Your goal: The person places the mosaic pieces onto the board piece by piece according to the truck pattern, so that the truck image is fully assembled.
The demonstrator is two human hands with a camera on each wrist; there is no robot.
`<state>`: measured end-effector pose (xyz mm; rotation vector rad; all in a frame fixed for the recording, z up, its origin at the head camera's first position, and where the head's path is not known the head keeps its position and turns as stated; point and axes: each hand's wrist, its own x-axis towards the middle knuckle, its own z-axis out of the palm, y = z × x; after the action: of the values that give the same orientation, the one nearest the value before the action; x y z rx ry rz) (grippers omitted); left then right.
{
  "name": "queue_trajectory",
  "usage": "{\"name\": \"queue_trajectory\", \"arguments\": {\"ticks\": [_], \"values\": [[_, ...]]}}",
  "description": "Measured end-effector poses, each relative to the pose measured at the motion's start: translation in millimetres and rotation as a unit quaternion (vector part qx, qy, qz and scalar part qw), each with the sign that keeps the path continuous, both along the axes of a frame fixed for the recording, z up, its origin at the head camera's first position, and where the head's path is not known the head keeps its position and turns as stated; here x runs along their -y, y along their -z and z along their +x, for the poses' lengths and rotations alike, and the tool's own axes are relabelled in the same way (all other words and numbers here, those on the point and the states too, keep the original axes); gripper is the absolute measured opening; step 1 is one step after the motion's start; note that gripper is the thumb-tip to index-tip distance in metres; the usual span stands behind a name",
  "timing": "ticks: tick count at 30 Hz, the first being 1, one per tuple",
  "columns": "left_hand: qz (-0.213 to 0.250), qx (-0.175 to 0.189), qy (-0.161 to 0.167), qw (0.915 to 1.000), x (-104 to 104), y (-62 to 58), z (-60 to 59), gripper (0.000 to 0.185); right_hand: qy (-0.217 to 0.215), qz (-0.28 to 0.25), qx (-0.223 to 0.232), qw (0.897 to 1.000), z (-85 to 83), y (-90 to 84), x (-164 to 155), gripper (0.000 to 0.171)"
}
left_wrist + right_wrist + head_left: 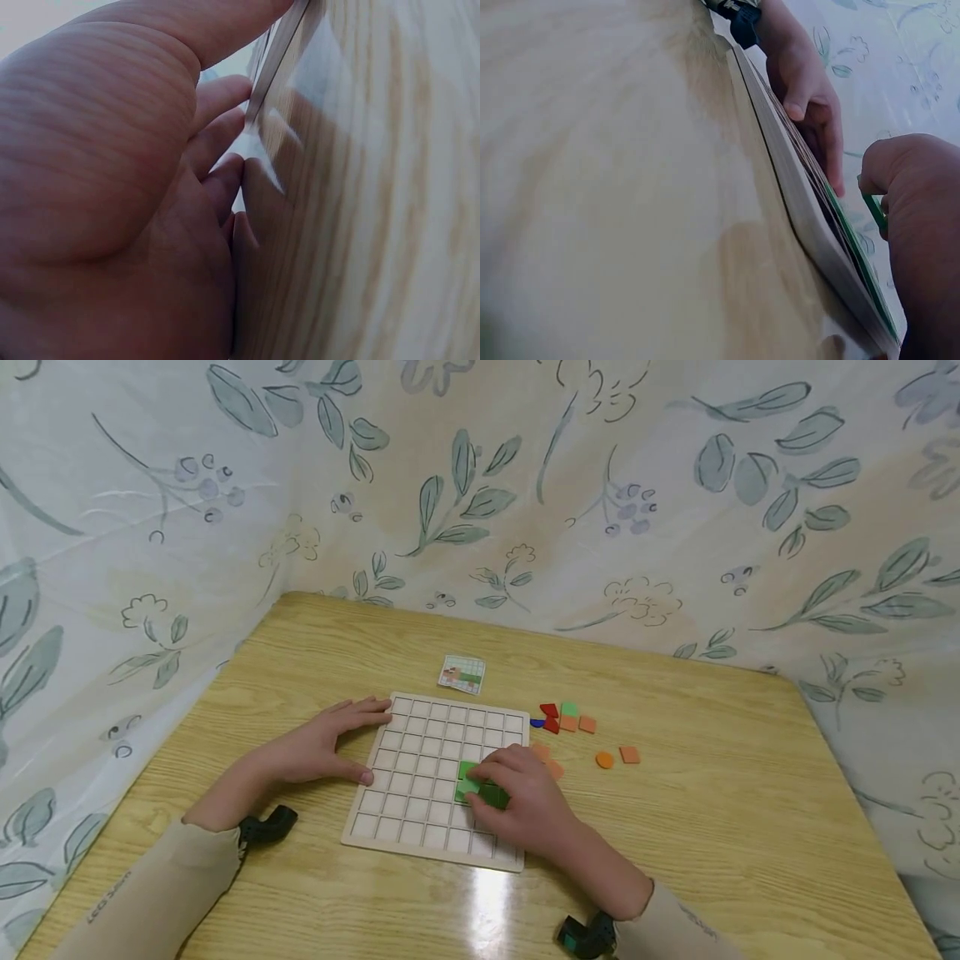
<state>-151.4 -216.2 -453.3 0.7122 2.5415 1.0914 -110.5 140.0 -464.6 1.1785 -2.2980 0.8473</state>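
A white gridded board (420, 739) with a pale wooden frame lies on the table. My left hand (322, 743) rests at its left side, fingers stretched out and thumb tip on the edge. My right hand (528, 797) is over the right part of the board. Between its thumb and fingers it pinches a green tile (875, 211), held above the board in the right wrist view. Light green tiles (467, 770) and a dark green tile (493, 794) show on the grid beside these fingers, partly hidden by the hand.
Behind the board lies a small picture card (462, 674). To its right are red pieces (551, 725), a blue piece (537, 723), orange squares (629, 755), an orange disc (604, 760) and a light green square (569, 709). Patterned cloth (480, 485) hangs behind the table (712, 827).
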Motion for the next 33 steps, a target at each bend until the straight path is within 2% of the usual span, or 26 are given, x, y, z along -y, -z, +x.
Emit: {"name": "queue_trajectory", "arguments": {"ticks": [7, 17, 24, 33], "values": [[0.008, 0.009, -0.003, 0.9999, -0.4, -3.0, 0.8, 0.088, -0.010, 0.017, -0.001, 1.000, -1.3, -6.0, 17.5, 0.018], [0.005, -0.011, 0.019, 0.9998, -0.1, -2.0, -2.3, 0.087, -0.003, 0.075, 0.003, 0.997, -4.8, -4.8, 31.9, 0.021], [0.006, -0.006, 0.017, 0.9998, 1.7, 1.1, -2.4, 0.086, 0.002, 0.083, 0.010, 0.996, -4.7, -2.9, 33.8, 0.020], [-0.006, -0.020, 0.020, 0.9996, 0.4, -0.4, -3.6, 0.090, 0.000, 0.085, 0.014, 0.996, -4.8, -1.9, 32.4, 0.019]]}}
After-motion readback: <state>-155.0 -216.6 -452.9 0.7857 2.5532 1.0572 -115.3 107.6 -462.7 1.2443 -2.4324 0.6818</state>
